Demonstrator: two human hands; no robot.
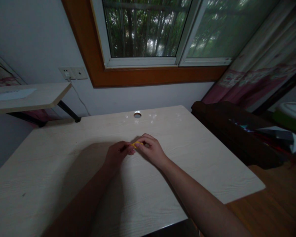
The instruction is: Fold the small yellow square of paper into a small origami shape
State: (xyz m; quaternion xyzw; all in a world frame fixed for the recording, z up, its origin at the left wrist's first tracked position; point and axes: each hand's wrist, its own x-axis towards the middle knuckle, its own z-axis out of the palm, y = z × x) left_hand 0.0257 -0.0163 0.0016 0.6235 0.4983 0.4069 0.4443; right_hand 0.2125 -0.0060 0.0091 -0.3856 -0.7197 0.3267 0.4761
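Note:
Between my two hands is a small yellow piece, mostly covered by fingers; its kind cannot be made out. My left hand pinches its left end with thumb and fingertips. On the other side, my right hand grips it, thumb on the near face and fingers curled behind. Both hands are close together over the middle of the pale wood-grain desk, and their shadows fall on its top.
A round cable hole lies near the desk's back edge. At left, a raised shelf stands on black legs, with a paper on it. A dark object juts in at the front edge. A window is behind.

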